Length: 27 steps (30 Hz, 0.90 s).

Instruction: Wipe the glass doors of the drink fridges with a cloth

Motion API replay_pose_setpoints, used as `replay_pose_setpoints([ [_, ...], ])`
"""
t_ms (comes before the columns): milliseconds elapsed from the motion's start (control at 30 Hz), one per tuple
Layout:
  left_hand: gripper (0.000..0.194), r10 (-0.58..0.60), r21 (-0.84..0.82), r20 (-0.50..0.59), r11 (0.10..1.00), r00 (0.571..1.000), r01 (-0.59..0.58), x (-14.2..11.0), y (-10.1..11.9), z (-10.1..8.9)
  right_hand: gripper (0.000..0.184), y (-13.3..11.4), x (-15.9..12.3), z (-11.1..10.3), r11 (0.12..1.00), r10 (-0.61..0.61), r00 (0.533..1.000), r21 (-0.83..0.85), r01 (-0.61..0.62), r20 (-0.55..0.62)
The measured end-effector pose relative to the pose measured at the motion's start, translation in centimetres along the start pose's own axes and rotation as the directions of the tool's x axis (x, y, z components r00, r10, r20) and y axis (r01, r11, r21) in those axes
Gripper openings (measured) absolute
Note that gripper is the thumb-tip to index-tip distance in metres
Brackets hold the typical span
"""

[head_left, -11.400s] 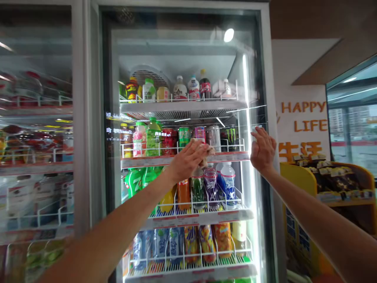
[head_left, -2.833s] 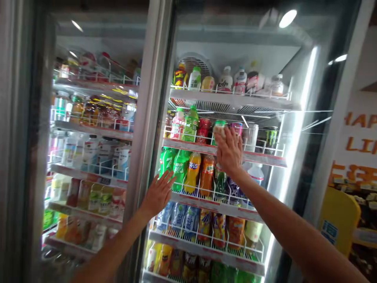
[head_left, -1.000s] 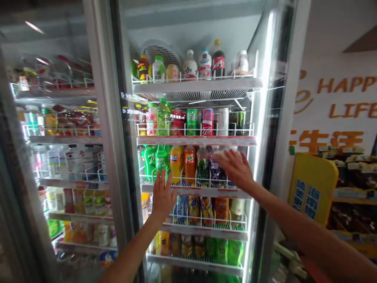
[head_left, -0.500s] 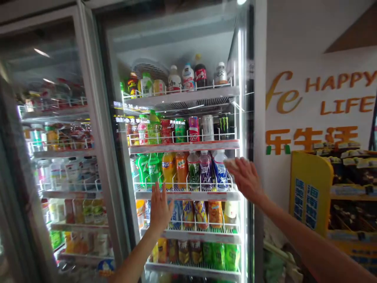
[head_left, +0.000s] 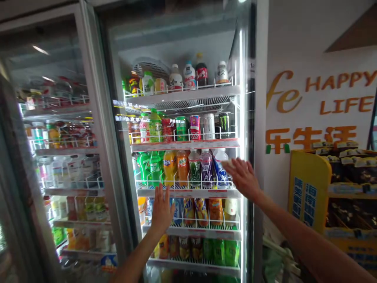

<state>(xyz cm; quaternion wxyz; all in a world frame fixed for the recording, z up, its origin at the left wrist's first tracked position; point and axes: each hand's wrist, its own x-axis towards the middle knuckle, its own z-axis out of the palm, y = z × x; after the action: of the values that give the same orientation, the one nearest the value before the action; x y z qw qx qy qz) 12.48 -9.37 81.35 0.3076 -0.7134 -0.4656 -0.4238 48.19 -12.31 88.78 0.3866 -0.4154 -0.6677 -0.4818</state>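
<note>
In the head view, my left hand (head_left: 163,208) is raised in front of the glass-door drinks fridge (head_left: 188,193), its fingers stretched upward and nothing in it. It is nearest the green 7Up bottles (head_left: 155,167) and the shelf edge below them. My right hand (head_left: 243,177) is farther right and higher, before a blue-labelled bottle (head_left: 220,169). A small pale, cloth-like piece (head_left: 227,163) lies under its fingertips; what it is exactly I cannot make out. Whether either palm touches the glass is hard to tell.
A second fridge door (head_left: 88,118) stands to the left, with bottles and cups behind its glass. On the right are a wall with orange lettering (head_left: 338,84) and a yellow display rack (head_left: 312,188) of dark packets. Cans including a black Monster can (head_left: 224,125) fill an upper shelf.
My right hand has shifted slightly left with the pale piece. My left hand has moved slightly right. The view has shifted a little.
</note>
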Motion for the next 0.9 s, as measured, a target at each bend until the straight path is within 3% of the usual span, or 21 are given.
replay_pose_setpoints([
  [67, 0.075, 0.012, 0.017, -0.003, 1.0, 1.0, -0.012, -0.2, -0.1, -0.1, 0.057, 0.9, 4.8, -0.4, 0.98, 0.186, 0.971, -0.04, -0.194, -0.147],
  [133, 0.072, 0.039, 0.028, 0.002, 0.999, 0.999, -0.039, -0.6, -0.7, -0.2, 0.055, -0.6, 6.1, -0.2, 0.97, 0.222, 0.952, -0.053, -0.238, -0.209],
  [167, 0.071, 0.062, 0.031, 0.008, 0.998, 0.998, -0.062, -0.7, -1.2, -0.4, 0.056, -2.1, 5.3, 0.2, 0.983, 0.162, 0.969, -0.057, -0.175, -0.186],
  [233, 0.067, 0.137, 0.031, 0.026, 0.99, 0.99, -0.138, -0.6, -3.0, -1.0, 0.062, -5.8, 2.3, 1.1, 0.994, -0.108, 0.993, -0.036, 0.106, -0.05],
  [300, 0.064, 0.207, 0.032, 0.022, 0.978, 0.978, -0.207, 0.3, -5.5, -1.8, 0.064, -8.8, 0.0, 2.1, 0.918, -0.397, 0.913, 0.044, 0.395, 0.097],
  [333, 0.063, 0.219, 0.034, 0.004, 0.975, 0.976, -0.219, 1.1, -7.0, -2.4, 0.065, -9.6, 0.2, 2.4, 0.887, -0.463, 0.875, 0.077, 0.456, 0.141],
  [367, 0.062, 0.211, 0.035, -0.025, 0.977, 0.977, -0.21, 2.0, -8.4, -2.9, 0.066, -9.9, 1.3, 2.5, 0.889, -0.458, 0.874, 0.089, 0.449, 0.163],
  [400, 0.062, 0.189, 0.034, -0.059, 0.982, 0.98, -0.187, 3.0, -9.9, -3.4, 0.068, -9.8, 3.4, 2.5, 0.925, -0.381, 0.912, 0.076, 0.373, 0.155],
  [467, 0.063, 0.132, 0.027, -0.119, 0.991, 0.984, -0.13, 4.9, -12.3, -4.3, 0.07, -9.2, 9.3, 2.2, 0.998, -0.055, 0.998, 0.008, 0.054, 0.037],
  [500, 0.064, 0.117, 0.023, -0.133, 0.993, 0.984, -0.114, 5.5, -13.2, -4.6, 0.068, -9.2, 12.2, 2.2, 0.993, 0.117, 0.991, -0.009, -0.118, -0.066],
  [567, 0.064, 0.121, 0.026, -0.128, 0.993, 0.984, -0.119, 6.1, -14.6, -4.8, 0.063, -10.5, 16.1, 2.7, 0.962, 0.265, 0.948, -0.011, -0.271, -0.178],
  [633, 0.065, 0.158, 0.035, -0.113, 0.987, 0.981, -0.155, 5.8, -15.5, -4.7, 0.061, -14.2, 16.1, 4.2, 0.985, 0.167, 0.978, -0.014, -0.17, -0.121],
  [700, 0.065, 0.194, 0.042, -0.104, 0.981, 0.975, -0.19, 5.2, -16.2, -4.5, 0.062, -19.0, 13.0, 6.1, 0.994, -0.108, 0.993, 0.038, 0.106, 0.047],
  [767, 0.065, 0.222, 0.036, -0.105, 0.975, 0.969, -0.219, 4.7, -17.0, -4.5, 0.061, -22.8, 10.0, 7.5, 0.902, -0.424, 0.889, 0.172, 0.397, 0.173],
  [800, 0.064, 0.231, 0.028, -0.103, 0.973, 0.967, -0.23, 4.6, -17.3, -4.5, 0.061, -23.9, 9.5, 7.9, 0.857, -0.507, 0.839, 0.22, 0.466, 0.196],
  [833, 0.064, 0.237, 0.016, -0.105, 0.971, 0.966, -0.236, 4.6, -17.6, -4.6, 0.061, -24.4, 10.1, 8.0, 0.847, -0.522, 0.828, 0.235, 0.476, 0.203],
  [900, 0.063, 0.242, -0.007, -0.114, 0.97, 0.964, -0.244, 4.7, -18.2, -4.7, 0.064, -23.9, 13.9, 7.5, 0.936, -0.339, 0.926, 0.156, 0.315, 0.166],
])
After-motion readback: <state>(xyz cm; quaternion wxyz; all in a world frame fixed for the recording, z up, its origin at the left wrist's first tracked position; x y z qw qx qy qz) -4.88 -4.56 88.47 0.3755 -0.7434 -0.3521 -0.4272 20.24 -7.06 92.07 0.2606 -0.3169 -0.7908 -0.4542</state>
